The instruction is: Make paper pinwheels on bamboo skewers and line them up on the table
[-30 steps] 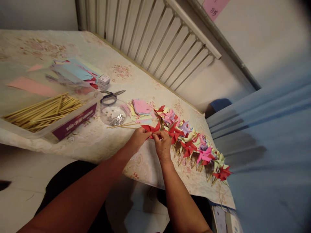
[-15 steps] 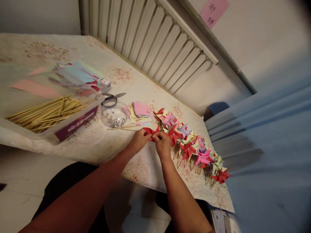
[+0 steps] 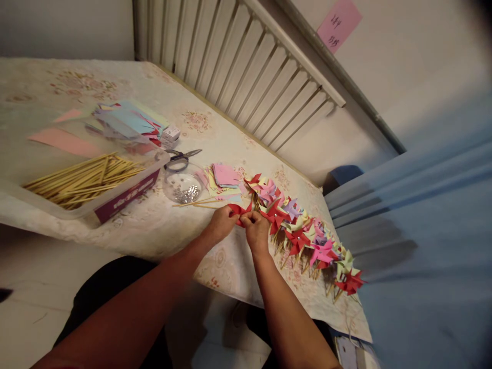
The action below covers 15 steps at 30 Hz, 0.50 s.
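Note:
My left hand [image 3: 221, 224] and my right hand [image 3: 255, 228] meet over a red paper pinwheel [image 3: 239, 210] near the table's front edge. Both pinch its folded flaps, fingertips close together at its centre. Just right of my hands lies a row of finished pinwheels [image 3: 303, 230] in red, pink, purple and pale green, on wooden sticks, running toward the right. Loose wooden sticks [image 3: 196, 203] lie just beyond my left hand.
A clear round dish of small metal pins [image 3: 183, 188] sits beside scissors [image 3: 183, 156] and a stack of cut paper squares [image 3: 223, 177]. A clear tray of wooden sticks [image 3: 82, 179] and coloured paper sheets [image 3: 123, 120] are at left. A railing [image 3: 265, 61] borders the flowered tablecloth [image 3: 161, 225].
Both hands stay on the red pinwheel, fingers shifting slightly. The view has drifted a little, so the table's things sit slightly lower and to the right.

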Motion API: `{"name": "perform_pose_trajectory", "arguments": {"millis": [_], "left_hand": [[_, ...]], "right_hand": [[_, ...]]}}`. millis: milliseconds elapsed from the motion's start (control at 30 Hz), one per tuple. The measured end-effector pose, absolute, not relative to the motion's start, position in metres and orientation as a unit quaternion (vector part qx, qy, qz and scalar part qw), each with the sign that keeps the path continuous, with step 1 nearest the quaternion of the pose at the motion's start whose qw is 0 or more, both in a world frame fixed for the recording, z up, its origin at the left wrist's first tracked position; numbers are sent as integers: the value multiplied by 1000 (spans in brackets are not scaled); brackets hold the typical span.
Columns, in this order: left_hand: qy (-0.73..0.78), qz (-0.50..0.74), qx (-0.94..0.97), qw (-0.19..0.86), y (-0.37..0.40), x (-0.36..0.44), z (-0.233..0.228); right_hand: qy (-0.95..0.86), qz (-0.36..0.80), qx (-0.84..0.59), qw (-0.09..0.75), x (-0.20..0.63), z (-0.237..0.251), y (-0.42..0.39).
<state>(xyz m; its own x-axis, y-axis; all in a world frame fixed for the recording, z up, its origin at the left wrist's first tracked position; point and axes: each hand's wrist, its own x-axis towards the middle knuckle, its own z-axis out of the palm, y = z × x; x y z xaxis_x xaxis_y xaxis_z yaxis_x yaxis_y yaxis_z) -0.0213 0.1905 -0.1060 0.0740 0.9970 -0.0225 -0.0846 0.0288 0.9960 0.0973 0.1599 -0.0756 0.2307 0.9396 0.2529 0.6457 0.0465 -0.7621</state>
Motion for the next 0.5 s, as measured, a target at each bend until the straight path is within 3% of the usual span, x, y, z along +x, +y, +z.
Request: {"name": "perform_pose_trajectory", "arguments": {"millis": [267,500], "left_hand": [[457,497,498,544,192,-21,-112],[474,487,500,536,193,-22,-112]], "right_hand": [[-717,74,-598,349,103,-70,160],[-586,208,-669,408,98,-76,162]]}}
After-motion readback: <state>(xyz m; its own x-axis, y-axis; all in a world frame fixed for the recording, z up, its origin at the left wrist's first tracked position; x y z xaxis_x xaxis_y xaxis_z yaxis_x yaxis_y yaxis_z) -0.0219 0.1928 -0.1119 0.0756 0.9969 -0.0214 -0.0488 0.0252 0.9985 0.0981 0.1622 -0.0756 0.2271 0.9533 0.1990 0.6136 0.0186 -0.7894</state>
